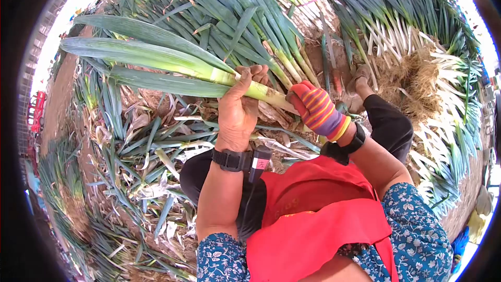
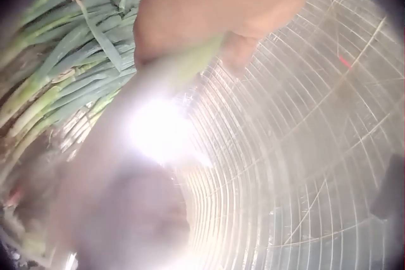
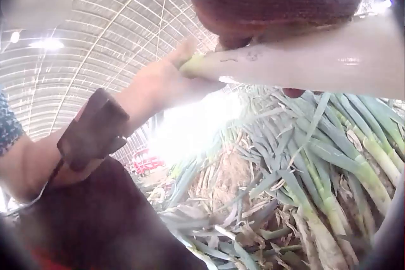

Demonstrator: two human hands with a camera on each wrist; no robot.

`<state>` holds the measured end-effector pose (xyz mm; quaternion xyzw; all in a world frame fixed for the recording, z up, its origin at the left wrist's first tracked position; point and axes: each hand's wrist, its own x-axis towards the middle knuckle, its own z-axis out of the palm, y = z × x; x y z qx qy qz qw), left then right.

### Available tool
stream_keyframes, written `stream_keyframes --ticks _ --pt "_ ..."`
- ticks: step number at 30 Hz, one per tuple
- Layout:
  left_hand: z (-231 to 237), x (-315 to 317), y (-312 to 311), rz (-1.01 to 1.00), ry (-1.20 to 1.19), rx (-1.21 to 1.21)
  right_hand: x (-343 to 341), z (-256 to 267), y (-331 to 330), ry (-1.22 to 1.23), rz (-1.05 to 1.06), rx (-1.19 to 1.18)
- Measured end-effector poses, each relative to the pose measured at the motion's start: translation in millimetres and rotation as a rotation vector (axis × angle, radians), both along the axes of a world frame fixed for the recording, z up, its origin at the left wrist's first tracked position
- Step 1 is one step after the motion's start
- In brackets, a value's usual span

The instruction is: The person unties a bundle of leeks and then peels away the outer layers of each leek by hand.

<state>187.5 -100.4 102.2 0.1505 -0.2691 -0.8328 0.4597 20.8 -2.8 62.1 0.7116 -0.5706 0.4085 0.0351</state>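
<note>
A large leek (image 1: 195,65) lies slantwise across both hands, its broad green leaves fanning out to the left in the head view. My bare left hand (image 1: 240,107) grips it where the leaves meet the pale stem, thumb up along it. The right hand (image 1: 319,110), in a striped orange, yellow and purple glove, grips the white lower end. In the right wrist view the pale shank (image 3: 323,58) runs just below the gloved fingers, and the left hand (image 3: 158,85) holds farther along. Glare washes out much of the left wrist view, where the left hand (image 2: 218,4) shows at the top.
Piled leeks (image 1: 209,10) lie just ahead, with a tied bundle (image 1: 313,8) behind. More leeks with bushy roots (image 1: 417,83) spread at the right. Stripped leaves (image 1: 151,151) litter the ground at left. A long blade-like tool (image 1: 330,52) lies near the foot (image 1: 362,75).
</note>
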Motion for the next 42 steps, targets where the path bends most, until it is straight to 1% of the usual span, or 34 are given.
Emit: stream_keyframes --ticks 2,3,5,6,8,10,12,13,14,16,17,18,20,21,22,24,25,26,28,29,30,32,33,34,36,37,39,40,42 --pt "-3.9 -1.3 -1.1 0.056 -0.095 0.002 10.1 31.7 1.9 -0.098 0.019 0.090" --pt "-7.0 -2.5 -1.4 0.055 -0.095 0.002 13.4 32.2 -1.7 -0.099 0.018 0.089" --pt "-11.2 -5.4 1.3 0.086 -0.168 0.048 18.5 32.4 -5.0 0.133 0.055 -0.094" --pt "-12.4 -6.4 1.4 0.082 -0.169 0.048 18.3 30.8 -5.6 0.133 0.051 -0.094" --pt "-12.5 -5.5 2.6 0.079 -0.161 0.108 20.1 28.0 -8.1 0.142 0.005 -0.020" --pt "-10.8 -5.6 7.5 0.078 -0.143 0.102 20.6 26.2 -6.8 0.152 -0.015 -0.031" --pt "-7.4 -7.3 13.1 0.070 -0.124 0.095 16.4 21.7 -9.2 0.368 -0.253 0.352" --pt "-5.7 -7.2 15.7 0.059 -0.119 0.047 3.8 11.9 -17.3 0.302 -0.206 0.180" --pt "-3.9 -6.9 17.5 0.048 -0.115 -0.001 -7.9 1.3 -19.3 0.299 -0.211 0.181" --pt "0.5 -7.9 18.5 0.030 -0.109 -0.027 -23.2 -8.7 -19.6 0.061 -0.114 0.199" --pt "0.9 -8.9 17.7 0.024 -0.098 -0.049 -20.5 -11.1 -16.6 0.045 -0.153 0.113" --pt "-1.0 -10.1 17.5 0.032 -0.096 -0.043 -18.2 -13.3 -11.4 0.048 -0.146 0.118" --pt "-6.1 -13.0 18.3 0.044 -0.168 -0.066 7.6 26.1 -2.9 -0.102 -0.016 0.115" --pt "-8.8 -16.7 19.4 0.052 -0.181 -0.040 18.7 37.9 -2.0 -0.053 0.006 0.036" --pt "-8.2 -19.8 20.3 0.048 -0.182 -0.042 25.6 37.4 -4.5 -0.053 0.003 0.034" --pt "-7.3 -24.3 22.3 0.094 -0.165 0.078 32.6 33.7 -7.7 0.134 -0.098 -0.029" --pt "-10.3 -23.6 21.0 0.100 -0.151 0.094 32.3 31.2 -7.9 0.137 -0.088 0.034" --pt "-13.5 -21.6 21.2 0.103 -0.155 0.098 31.9 28.2 -7.7 0.134 -0.084 0.038" --pt "-17.1 -19.2 21.3 0.036 -0.128 0.120 28.6 21.3 -9.4 0.089 -0.095 0.051" --pt "-18.0 -19.0 22.6 0.035 -0.130 0.123 27.9 14.0 -12.6 0.065 -0.151 0.070" --pt "-18.6 -18.6 24.9 0.035 -0.137 0.126 22.8 10.9 -15.5 0.064 -0.153 0.072" --pt "-18.0 -18.4 28.4 0.027 -0.147 0.127 6.2 10.1 -23.9 0.059 -0.194 0.323" --pt "-16.0 -18.4 29.4 0.003 -0.159 0.040 -6.8 -1.3 -26.9 0.036 -0.200 0.351" --pt "-13.1 -18.9 29.4 -0.023 -0.168 -0.048 -20.2 -14.1 -28.7 0.043 -0.244 0.376" --pt "-7.5 -20.2 26.2 -0.049 -0.153 -0.049 -38.5 -42.1 -22.5 -0.051 -0.294 0.281" --pt "-8.2 -21.6 23.9 -0.045 -0.146 -0.077 -35.1 -29.8 -17.8 -0.048 -0.290 0.286" --pt "-4.9 -20.8 26.1 -0.044 -0.174 -0.076 -13.7 14.6 2.7 -0.495 -0.119 0.334" --pt "-7.8 -21.6 25.1 -0.046 -0.176 -0.078 -5.2 24.2 3.9 -0.497 -0.120 0.332" --pt "-14.7 -27.3 24.5 -0.038 -0.115 0.055 9.0 37.0 1.7 -0.276 0.012 0.019"
